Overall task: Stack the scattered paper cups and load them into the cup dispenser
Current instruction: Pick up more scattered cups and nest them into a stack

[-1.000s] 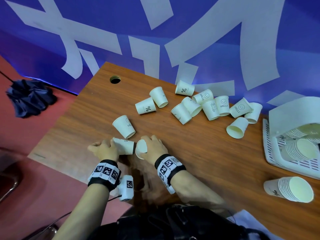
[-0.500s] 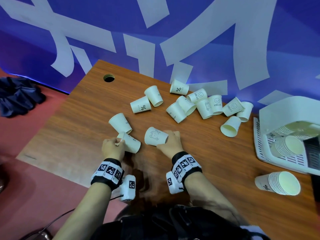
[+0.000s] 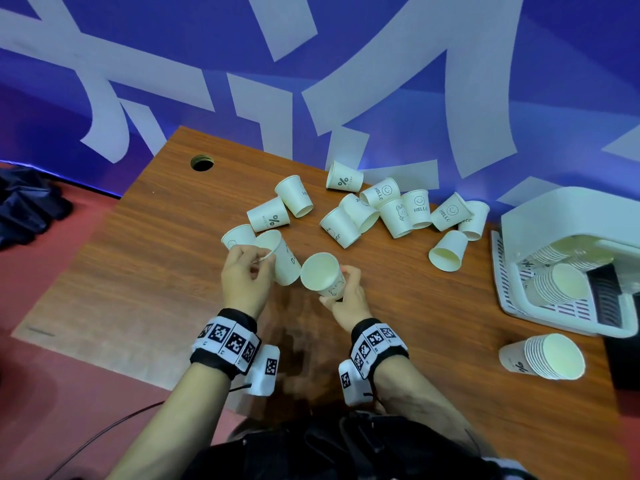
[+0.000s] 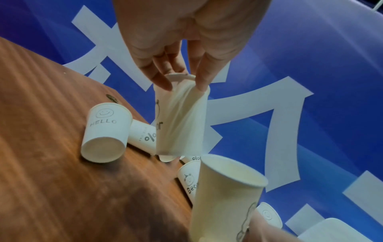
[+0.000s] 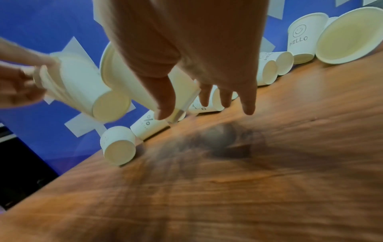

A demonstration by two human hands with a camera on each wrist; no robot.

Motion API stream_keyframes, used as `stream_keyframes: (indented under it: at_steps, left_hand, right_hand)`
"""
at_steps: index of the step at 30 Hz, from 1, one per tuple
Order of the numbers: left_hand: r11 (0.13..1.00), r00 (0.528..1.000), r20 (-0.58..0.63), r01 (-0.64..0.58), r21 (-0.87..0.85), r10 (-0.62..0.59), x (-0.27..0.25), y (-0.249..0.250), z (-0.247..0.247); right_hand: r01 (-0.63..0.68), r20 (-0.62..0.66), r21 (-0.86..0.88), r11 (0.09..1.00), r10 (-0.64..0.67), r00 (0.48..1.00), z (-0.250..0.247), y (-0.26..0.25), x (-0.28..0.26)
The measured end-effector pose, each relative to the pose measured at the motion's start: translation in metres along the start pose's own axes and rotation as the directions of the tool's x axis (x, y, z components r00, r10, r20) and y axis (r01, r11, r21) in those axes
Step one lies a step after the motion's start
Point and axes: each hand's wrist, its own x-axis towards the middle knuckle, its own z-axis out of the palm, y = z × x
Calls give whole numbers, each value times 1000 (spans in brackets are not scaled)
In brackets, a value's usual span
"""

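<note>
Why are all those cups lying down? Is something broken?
Nothing looks broken. The loose cups are just tipped over on the table, waiting to be stacked. One finished stack also lies on its side near the dispenser.

This is looking like a booth at a show or fair. A big blue banner [image 3: 433, 81] with huge white letters is hanging right behind a brown wooden bench [image 3: 138, 289], which is standing on a red floor [image 3: 52, 410] and holding many paper cups [image 3: 391, 213].
</note>
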Motion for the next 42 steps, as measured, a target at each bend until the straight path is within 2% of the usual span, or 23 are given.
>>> stream_keyframes:
  at_steps: [5,9,12,18,25,27,29,33,37,42]
  left_hand:
    - [992,993,52,-106,-67,109,3,7,7]
    - [978,967,154,-190,-86,201,-3,5,19]
    - [965,930,256,-258,-51,263,-9,-1,31]
    - [946,852,470,-309,99,229,-17,-5,51]
    - [980,827,542,-199,28,152,-11,0,58]
    - [981,846,516,-187,54,133,-4,2,56]
    - [981,886,449,-171,87,115,6,1,52]
    - [980,953,301,-85,182,27,33,-6,42]
    - [968,986,140,53,246,-89,58,-14,31]
    - [924,965,46,232,303,-258,82,-33,19]
  right_hand:
    - [-38,17,-252,967,44,999,6,15,4]
    - [-98,-6,-346,933,102,995,8,27,5]
    - [-114,-1,-344,932,121,993,5,32,4]
    - [-151,21,-329,932,167,986,-11,36,0]
    - [-238,1,-181,954,242,970,-28,32,1]
    - [-229,-63,-137,964,222,973,-36,30,4]
    - [-203,-137,-81,976,191,972,-45,27,11]
    - [-147,-197,-28,989,139,970,-62,16,29]
    - [-17,-196,-191,981,-21,980,-74,-1,54]
    - [106,-94,-454,885,-166,982,-87,-19,86]
